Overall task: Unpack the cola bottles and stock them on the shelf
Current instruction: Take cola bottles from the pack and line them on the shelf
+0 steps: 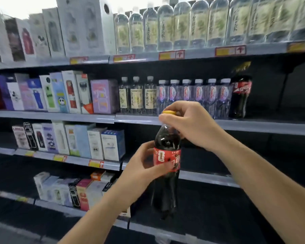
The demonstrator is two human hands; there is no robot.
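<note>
I hold an upright cola bottle [166, 138] with a red label and a yellow cap in front of the shelves. My left hand [144, 166] grips it around the label from the left. Above, my right hand [188, 124] pinches the neck and cap from the right. A second cola bottle [240, 97] with a yellow cap stands on the second shelf [264, 125] at the right end of a row of water bottles. The shelf to the right of that bottle is dark and bare.
Small water bottles [192, 95] and tea-labelled bottles [136, 95] fill the second shelf's middle. Boxed flasks [60, 92] occupy the left of several shelves. Large clear bottles [201, 23] line the top shelf. The lower right shelves are dark.
</note>
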